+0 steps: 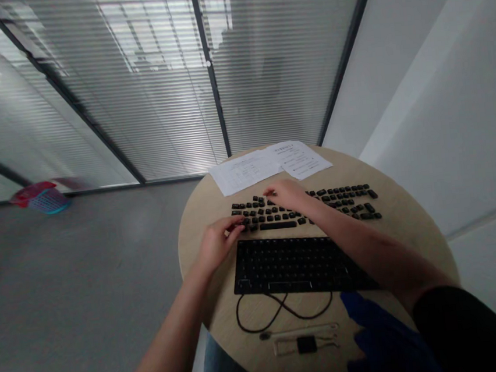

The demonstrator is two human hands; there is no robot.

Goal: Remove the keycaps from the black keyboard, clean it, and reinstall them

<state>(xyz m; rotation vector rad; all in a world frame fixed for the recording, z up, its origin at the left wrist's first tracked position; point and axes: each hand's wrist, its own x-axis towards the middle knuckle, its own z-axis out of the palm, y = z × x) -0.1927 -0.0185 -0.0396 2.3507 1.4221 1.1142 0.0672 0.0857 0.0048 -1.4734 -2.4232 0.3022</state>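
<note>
Loose black keycaps lie in rows on the round table, laid out like a keyboard. At the left end of the lower rows, my left hand has its thumb and index finger closed around a keycap. My right hand reaches across to the top row; its fingertips are pinched together, and whatever they may hold is too small to make out. Nearer to me lies the black keyboard base with its keycaps off, its right end partly covered by my right forearm.
Printed sheets overlap at the table's far edge. A black cable loops below the keyboard base. Near it lie a thin brush-like tool, a wire keycap puller and blue gloves. A colored basket stands on the floor.
</note>
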